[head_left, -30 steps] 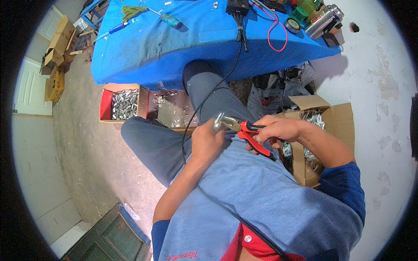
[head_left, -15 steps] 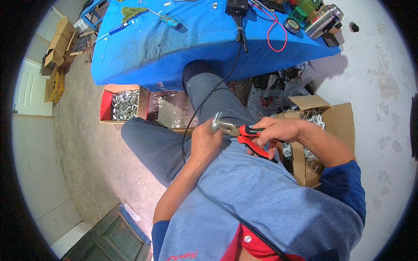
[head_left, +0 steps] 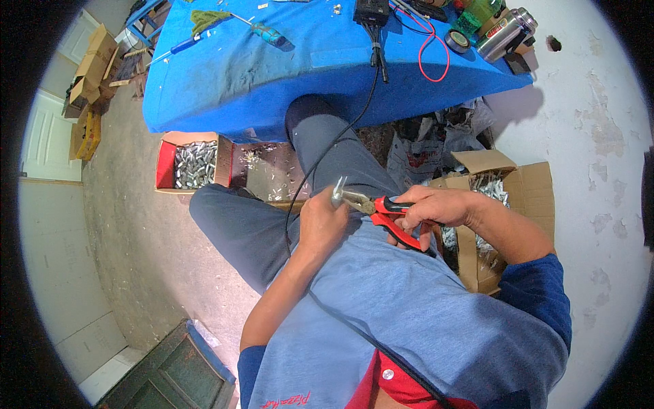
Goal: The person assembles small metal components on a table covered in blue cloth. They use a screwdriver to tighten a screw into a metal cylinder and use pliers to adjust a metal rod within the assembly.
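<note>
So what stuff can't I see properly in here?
Head view: silvery piece, one end hidden by the left fingers.
Head view: pliers, handles partly covered by the right fingers.
Head view: black box, cut off by the top edge.
Head view: contents of the open cardboard box, partly hidden by the right forearm, and too small to make out clearly.

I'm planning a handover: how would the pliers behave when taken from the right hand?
The pliers probably feel nose-heavy, given their metal head; the spread handles may swing if loosely held and, looking thickly coated, should resist slipping.
</note>
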